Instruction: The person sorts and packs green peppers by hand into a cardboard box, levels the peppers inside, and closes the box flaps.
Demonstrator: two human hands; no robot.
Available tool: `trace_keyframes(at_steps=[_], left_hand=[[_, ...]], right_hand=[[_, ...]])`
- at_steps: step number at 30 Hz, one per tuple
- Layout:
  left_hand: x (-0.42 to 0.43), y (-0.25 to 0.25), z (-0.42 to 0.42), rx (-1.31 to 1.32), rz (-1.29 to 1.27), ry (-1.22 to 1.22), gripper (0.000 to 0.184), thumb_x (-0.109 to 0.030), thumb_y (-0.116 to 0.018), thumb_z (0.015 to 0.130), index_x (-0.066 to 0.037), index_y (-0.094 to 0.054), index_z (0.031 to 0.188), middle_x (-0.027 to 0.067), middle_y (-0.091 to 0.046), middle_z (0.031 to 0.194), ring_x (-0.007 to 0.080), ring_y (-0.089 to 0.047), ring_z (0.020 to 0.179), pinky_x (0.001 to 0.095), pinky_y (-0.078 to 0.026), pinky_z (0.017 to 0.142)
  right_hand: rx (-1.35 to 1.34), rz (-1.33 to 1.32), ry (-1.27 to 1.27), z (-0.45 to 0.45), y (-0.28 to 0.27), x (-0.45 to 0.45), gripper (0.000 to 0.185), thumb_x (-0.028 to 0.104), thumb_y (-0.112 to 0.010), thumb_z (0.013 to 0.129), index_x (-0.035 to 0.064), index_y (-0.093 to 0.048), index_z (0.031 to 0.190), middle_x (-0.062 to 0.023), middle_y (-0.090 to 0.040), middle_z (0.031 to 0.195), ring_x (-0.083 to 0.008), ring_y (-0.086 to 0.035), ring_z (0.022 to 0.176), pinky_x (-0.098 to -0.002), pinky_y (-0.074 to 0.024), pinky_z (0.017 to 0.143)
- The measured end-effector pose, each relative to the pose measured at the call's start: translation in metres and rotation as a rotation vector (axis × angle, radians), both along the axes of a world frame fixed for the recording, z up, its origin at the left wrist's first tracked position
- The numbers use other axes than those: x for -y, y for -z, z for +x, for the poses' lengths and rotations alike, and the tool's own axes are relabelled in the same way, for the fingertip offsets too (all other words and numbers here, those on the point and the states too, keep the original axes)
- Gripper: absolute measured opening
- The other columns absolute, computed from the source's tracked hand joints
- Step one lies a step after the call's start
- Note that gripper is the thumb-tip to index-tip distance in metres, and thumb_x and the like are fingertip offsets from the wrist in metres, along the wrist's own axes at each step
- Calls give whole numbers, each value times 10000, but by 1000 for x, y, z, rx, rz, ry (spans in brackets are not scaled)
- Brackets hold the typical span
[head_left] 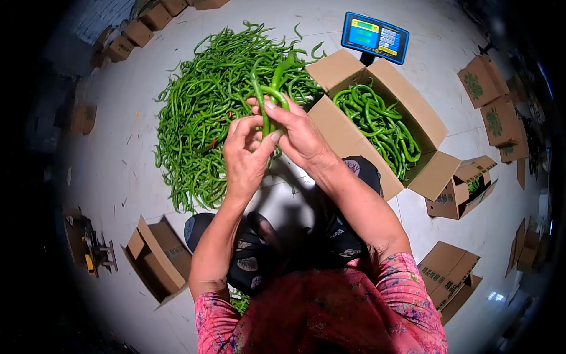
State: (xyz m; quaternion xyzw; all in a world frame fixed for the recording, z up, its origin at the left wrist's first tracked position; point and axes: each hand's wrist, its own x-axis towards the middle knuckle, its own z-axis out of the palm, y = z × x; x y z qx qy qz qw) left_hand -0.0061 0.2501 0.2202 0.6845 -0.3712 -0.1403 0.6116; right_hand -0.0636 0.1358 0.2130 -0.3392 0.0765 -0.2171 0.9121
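Both hands are close together over the near right side of a big heap of long green chili peppers (pixel 194 118) on the floor. My left hand (pixel 244 150) pinches a green chili pepper (pixel 258 88) that points upward. My right hand (pixel 298 130) is closed around more green chili peppers (pixel 280 74), one of them curving across the fingers. Just right of the hands stands an open cardboard box (pixel 413 94) with green chili peppers (pixel 377 127) inside. A few red peppers (pixel 213 143) show in the heap.
A blue-framed scale display (pixel 375 38) stands behind the box. Other cardboard boxes are around: an open one (pixel 156 256) at lower left, one (pixel 463 189) at right, another (pixel 448 277) at lower right. Stacked boxes (pixel 495 106) line the right side.
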Motion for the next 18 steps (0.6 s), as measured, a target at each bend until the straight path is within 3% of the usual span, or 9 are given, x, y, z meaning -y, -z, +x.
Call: trace_keyframes(at_steps=[1,3,5,8,12,13,15,16,18], left_hand=[[-1,-1,2,36,17,-18,239,-42,-695,852,-25,-614,1077,4,-543,996,73,-554,797,215,-471,664],[-6,-10,9,-269,-14,-19,210,-134,-640,916,-8,-609,1081,46,-624,964,91,-564,806,228,-469,702],[-12,-3,21,-541,-263,0,204,-143,-592,951,-4,-580,1101,72,-633,981,111,-582,805,245,-483,704],[-21,0,32,-781,-382,118,198,-113,-557,968,-14,-551,1139,60,-617,929,115,-572,789,218,-462,657],[-22,1,28,-808,-330,152,192,-138,-577,968,-25,-569,1123,41,-611,923,105,-556,787,195,-442,637],[-19,-1,25,-804,-329,123,196,-154,-599,959,-31,-571,1109,34,-610,920,92,-553,781,192,-430,622],[-14,-4,20,-794,-327,60,212,-187,-643,940,-42,-577,1080,20,-609,913,65,-548,768,186,-406,591],[-14,0,20,-765,-313,82,235,-213,-682,917,-57,-585,1064,1,-612,918,43,-540,772,175,-393,592],[-12,3,16,-724,-239,49,257,-201,-699,901,-48,-585,1075,-6,-622,923,40,-543,752,179,-400,603]], right_hand=[[24,-12,18,1,0,-1,341,212,-579,962,38,-503,1245,-52,-581,1152,-134,-541,1044,-314,-433,925],[61,-22,17,5,13,6,289,208,-566,967,43,-517,1199,-61,-607,1131,-149,-573,1026,-320,-463,888],[47,68,30,1,2,11,239,184,-546,969,41,-531,1161,-111,-645,1064,-182,-625,940,-308,-508,817],[114,78,-37,-3,9,21,242,174,-560,960,33,-539,1156,-81,-649,949,-118,-612,821,-284,-501,732],[-241,-414,67,-6,-5,7,264,196,-560,968,19,-556,1165,3,-559,842,-59,-499,741,-207,-396,656],[-291,-608,173,-4,-8,-1,298,220,-584,947,13,-549,1158,-28,-602,869,-99,-557,796,-266,-448,687],[-400,-1003,308,-3,-5,-10,282,233,-610,897,14,-500,1036,-153,-638,848,-329,-640,765,-423,-499,692],[-424,-1060,279,-5,-14,-17,302,225,-610,873,8,-483,1039,-233,-628,871,-435,-627,829,-494,-485,737],[-428,-1206,254,-4,-10,-23,317,204,-599,875,1,-480,1088,-239,-622,938,-427,-618,898,-475,-491,772]])
